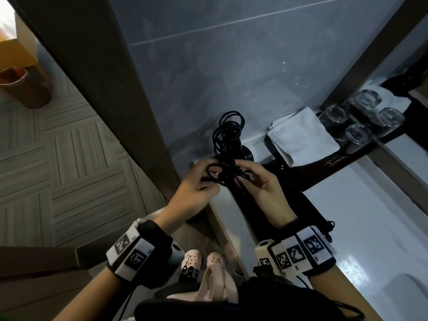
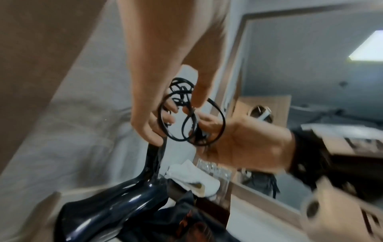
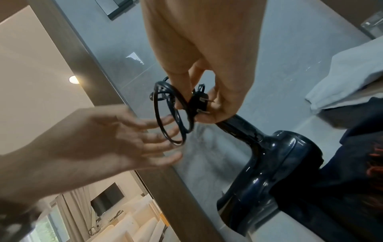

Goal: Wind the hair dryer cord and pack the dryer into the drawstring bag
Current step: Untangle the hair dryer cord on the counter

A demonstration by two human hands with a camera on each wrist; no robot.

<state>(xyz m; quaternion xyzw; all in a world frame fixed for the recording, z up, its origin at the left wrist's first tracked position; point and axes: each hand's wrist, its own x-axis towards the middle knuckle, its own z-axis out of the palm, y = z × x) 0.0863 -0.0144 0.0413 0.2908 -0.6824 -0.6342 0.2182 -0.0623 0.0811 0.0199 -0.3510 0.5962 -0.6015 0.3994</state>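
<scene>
While both hands sit over the counter [image 1: 370,216], the cord [image 1: 228,133] is a loose bunch of black loops held between them, part of it sticking up past the fingers.

Right hand [image 3: 207,57]: thumb and fingertips pinch the plug [image 3: 199,101], prongs showing, a couple of loops trapped in the same pinch. The rest of the hand meets the top of the dryer handle.

Left hand [image 3: 103,135]: fingers near straight and spread, poked into the hanging loops. Slight blur in the right wrist view. From the left wrist view the thumb lies against the bundle; can't tell if it clamps.

Dryer [image 3: 279,155]: dark glossy body down on the counter by the wall, handle pointing up to the hands. Cord runs out of the handle end straight into the bunch.

Bag [image 1: 308,205]: dark fabric, flat on the counter, touching the dryer body on the right. Its drawstring trails by the right wrist. Dryer is outside it.

Behind the bag: a folded white towel [image 1: 301,135], then upturned glasses [image 1: 361,112] at the mirror. A copper bin [image 1: 23,84] stands on the floor, far left.
</scene>
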